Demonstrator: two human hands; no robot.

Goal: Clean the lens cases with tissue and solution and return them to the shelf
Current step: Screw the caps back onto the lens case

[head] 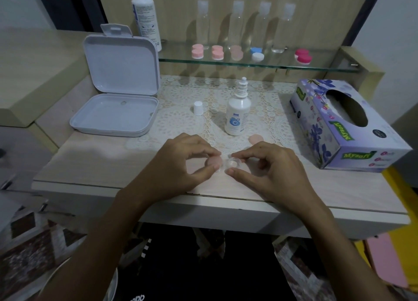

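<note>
In the lower middle of the frame I see the lens case [222, 163], a small clear double case, lying on the table [95, 162] near its front edge. The left hand [181, 162] pinches the pale pink cap [213, 161] on the left well between thumb and forefinger. The right hand [269, 165] holds the open, clear right well with thumb and forefinger; its other fingers are curled.

Just above the right hand a loose pink cap [256, 139] lies on the lace mat [181, 117]. Behind it, at the centre, the small solution bottle [238, 113] stands upright with its nozzle bare, and its white cap [198, 108] stands to the left of it, apart.

At the right of the frame lies the tissue box [334, 128] with flower print. At the left stands an open white plastic box [117, 83], its lid raised.

In the upper part the glass shelf [260, 63] carries five more lens cases [217, 52]: pink ones, one blue and white, one dark pink. Behind them I see four clear bottles [236, 24] and one tall white bottle [147, 17].
</note>
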